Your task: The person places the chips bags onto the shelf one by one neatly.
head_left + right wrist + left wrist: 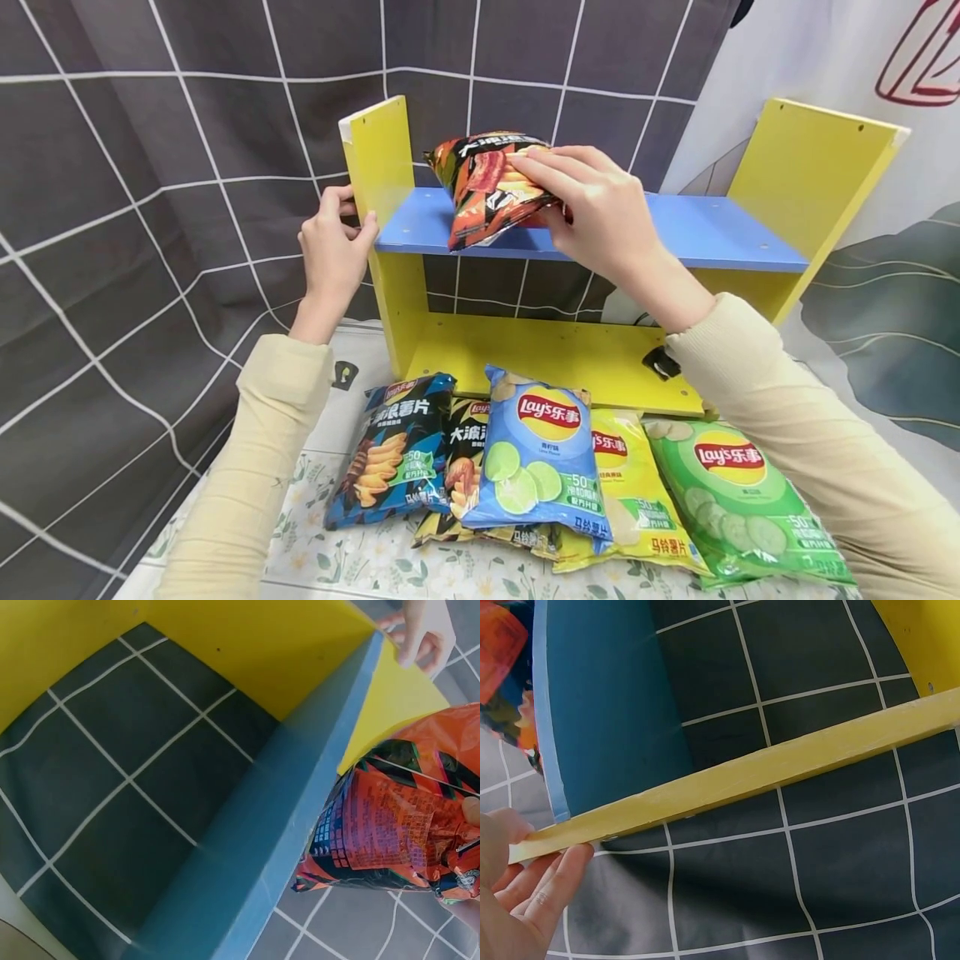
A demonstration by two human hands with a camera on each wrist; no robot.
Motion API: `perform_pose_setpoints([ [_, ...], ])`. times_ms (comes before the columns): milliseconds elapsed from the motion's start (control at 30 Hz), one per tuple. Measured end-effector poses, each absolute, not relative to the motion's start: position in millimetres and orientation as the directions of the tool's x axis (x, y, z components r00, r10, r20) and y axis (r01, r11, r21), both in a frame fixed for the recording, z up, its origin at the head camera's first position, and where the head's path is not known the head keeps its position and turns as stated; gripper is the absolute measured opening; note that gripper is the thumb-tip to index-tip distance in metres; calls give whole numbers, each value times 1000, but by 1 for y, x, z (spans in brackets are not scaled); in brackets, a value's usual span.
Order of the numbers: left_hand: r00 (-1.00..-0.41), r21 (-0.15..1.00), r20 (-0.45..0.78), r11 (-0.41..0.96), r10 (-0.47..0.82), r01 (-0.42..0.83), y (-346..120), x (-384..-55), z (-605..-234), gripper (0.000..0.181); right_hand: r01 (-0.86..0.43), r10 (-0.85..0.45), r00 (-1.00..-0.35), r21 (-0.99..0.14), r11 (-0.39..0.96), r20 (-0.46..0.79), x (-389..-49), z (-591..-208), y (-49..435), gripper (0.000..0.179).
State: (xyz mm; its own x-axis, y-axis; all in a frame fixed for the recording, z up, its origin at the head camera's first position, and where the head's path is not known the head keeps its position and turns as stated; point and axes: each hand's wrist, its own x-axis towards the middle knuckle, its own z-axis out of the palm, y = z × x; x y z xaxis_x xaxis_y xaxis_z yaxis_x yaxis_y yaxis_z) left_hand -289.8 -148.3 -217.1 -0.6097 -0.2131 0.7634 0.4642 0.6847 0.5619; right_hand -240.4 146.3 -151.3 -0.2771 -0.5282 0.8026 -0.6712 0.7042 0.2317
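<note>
My right hand (603,212) grips a red-and-black bag of chips (487,187) by its right side, fingers on its front. The bag is tilted above the front edge of the blue shelf board (697,229); its printed red back (375,832) shows in the right wrist view. My left hand (335,250) pinches the front edge of the yellow side panel (381,150) at about the height of the blue board. In the left wrist view, the left hand (532,885) has its thumb on one side of the panel edge (727,776) and its fingers on the other.
Below, in front of the yellow bottom board (525,354), lie a dark blue chip bag (397,450), a black one (465,442), a light blue one (536,454), a yellow one (637,492) and a green one (738,500). A gridded dark curtain (225,125) hangs behind.
</note>
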Motion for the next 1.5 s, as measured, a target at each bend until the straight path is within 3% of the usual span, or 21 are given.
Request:
perform_pose_setpoints([
  [567,-601,562,767,689,-225,458,-147,-290,-217,33,-642,-500,-257,241,728,827,-259,-164,112,46],
  [967,-613,579,755,678,-235,453,-146,-289,-218,33,-638,-501,-326,205,743,802,-275,-172,101,41],
  [1133,-626,579,749,675,-219,457,-145,-290,-220,34,-643,-503,-327,202,739,800,-281,-176,99,41],
  [1500,-626,581,750,667,-215,467,-143,-292,-219,32,-658,-508,-326,194,727,798,-287,-174,94,21],
])
